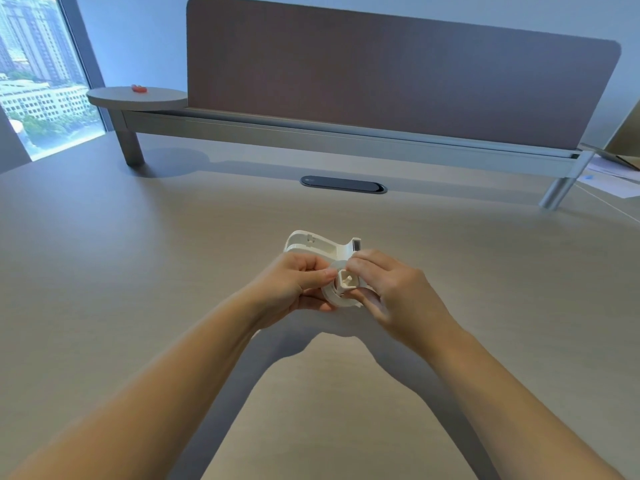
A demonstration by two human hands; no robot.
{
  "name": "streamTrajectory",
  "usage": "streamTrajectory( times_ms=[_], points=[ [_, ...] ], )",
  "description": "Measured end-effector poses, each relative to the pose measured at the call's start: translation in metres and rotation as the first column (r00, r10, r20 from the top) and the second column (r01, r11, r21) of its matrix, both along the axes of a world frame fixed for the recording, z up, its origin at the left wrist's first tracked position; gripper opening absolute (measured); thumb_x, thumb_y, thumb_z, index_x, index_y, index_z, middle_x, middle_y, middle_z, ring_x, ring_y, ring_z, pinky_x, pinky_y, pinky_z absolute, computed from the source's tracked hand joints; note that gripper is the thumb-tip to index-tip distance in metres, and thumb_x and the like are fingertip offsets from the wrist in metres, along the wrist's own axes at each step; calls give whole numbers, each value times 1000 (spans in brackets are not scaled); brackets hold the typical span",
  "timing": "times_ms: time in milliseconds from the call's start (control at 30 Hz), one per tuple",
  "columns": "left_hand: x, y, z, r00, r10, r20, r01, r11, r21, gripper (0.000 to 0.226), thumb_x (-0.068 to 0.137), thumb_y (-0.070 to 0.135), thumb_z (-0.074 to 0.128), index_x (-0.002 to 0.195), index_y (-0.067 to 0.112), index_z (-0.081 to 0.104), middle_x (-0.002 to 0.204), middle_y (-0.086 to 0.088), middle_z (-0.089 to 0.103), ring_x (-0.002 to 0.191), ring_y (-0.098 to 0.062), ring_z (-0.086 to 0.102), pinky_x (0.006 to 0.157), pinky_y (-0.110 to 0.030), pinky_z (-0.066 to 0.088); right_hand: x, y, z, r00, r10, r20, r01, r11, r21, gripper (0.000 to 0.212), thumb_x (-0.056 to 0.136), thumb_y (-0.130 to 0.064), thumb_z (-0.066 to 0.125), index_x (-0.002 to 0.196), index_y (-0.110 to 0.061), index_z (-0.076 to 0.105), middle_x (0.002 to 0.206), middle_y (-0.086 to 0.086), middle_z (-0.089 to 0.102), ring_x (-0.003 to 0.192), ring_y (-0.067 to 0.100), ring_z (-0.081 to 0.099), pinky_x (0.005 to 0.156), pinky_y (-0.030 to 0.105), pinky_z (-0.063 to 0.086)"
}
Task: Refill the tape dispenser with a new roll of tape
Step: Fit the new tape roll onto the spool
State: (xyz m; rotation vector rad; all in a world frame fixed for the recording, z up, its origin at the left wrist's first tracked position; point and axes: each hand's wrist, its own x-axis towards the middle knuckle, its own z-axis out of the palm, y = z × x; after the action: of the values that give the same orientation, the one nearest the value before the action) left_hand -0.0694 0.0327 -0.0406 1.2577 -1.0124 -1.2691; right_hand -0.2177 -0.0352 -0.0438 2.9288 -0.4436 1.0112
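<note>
A white tape dispenser (320,244) stands on the desk just beyond my hands, its cutter end pointing right and its cradle open at the top. In front of it I hold a whitish roll of tape (331,293) with a white plastic spindle (347,283) sitting in its core. My left hand (294,284) pinches the roll's left rim between thumb and fingers. My right hand (389,291) grips the spindle and the roll's right side from above and below. The far side of the roll is hidden by my fingers.
The desk (138,271) is light wood. A dark oval cable port (343,184) lies behind the dispenser. A brown divider panel (398,81) on a metal rail closes off the back. A round shelf (138,98) with a small red object stands back left. Papers (609,178) lie far right.
</note>
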Motion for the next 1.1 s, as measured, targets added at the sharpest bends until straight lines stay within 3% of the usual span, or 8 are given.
streamTrajectory(
  times_ms=[200, 333, 500, 633, 867, 1100],
  points=[
    [0, 3, 3, 1000, 1, -30, -1, 1000, -15, 16, 83, 7, 47, 72, 6, 58, 55, 1, 66, 55, -10, 64, 52, -19, 55, 3, -2, -5, 995, 23, 101, -22, 1000, -18, 28, 69, -8, 63, 96, -12, 55, 89, 13, 70, 73, 31, 66, 72, 26, 42],
    [-1, 5, 5, 999, 1, -49, -3, 999, -34, 14, 82, 7, 48, 74, 5, 58, 65, -5, 64, 59, -11, 65, 58, -22, 57, 4, -1, -8, 987, 40, 156, -31, 998, -55, 27, 73, -13, 54, 100, -15, 49, 91, 12, 70, 73, 29, 66, 69, 25, 44],
    [-2, 5, 4, 999, -25, -33, 24, 998, -51, 3, 70, 8, 60, 72, 7, 61, 56, 1, 68, 59, -13, 67, 57, -21, 58, 4, 0, -12, 981, 61, 183, -50, 997, -64, 24, 76, -12, 53, 99, -14, 50, 92, 11, 71, 81, 18, 55, 69, 23, 44],
    [-4, 4, 5, 997, -79, 2, 79, 995, -60, 28, 58, 19, 62, 82, 5, 62, 69, -3, 67, 66, -13, 67, 64, -23, 58, 4, 0, -16, 978, 48, 203, -36, 997, -66, 25, 76, -13, 54, 101, -15, 50, 92, 11, 71, 84, 14, 47, 73, 25, 42],
    [-8, 3, 6, 997, -69, -37, 66, 994, -87, 10, 74, -3, 54, 82, -2, 61, 65, -5, 64, 60, -11, 66, 58, -18, 55, 8, 2, -15, 967, 57, 249, -49, 998, -38, 21, 78, -13, 54, 99, -14, 51, 92, 11, 71, 80, 15, 45, 68, 22, 39],
    [-12, 3, 1, 1000, -23, 0, 23, 994, -108, 7, 77, -4, 52, 79, -1, 58, 70, -12, 56, 56, -10, 62, 57, -16, 54, 7, 2, -20, 973, 36, 230, -22, 998, -64, 22, 78, -13, 55, 99, -10, 52, 91, 13, 70, 83, 15, 45, 69, 25, 41]
  ],
)
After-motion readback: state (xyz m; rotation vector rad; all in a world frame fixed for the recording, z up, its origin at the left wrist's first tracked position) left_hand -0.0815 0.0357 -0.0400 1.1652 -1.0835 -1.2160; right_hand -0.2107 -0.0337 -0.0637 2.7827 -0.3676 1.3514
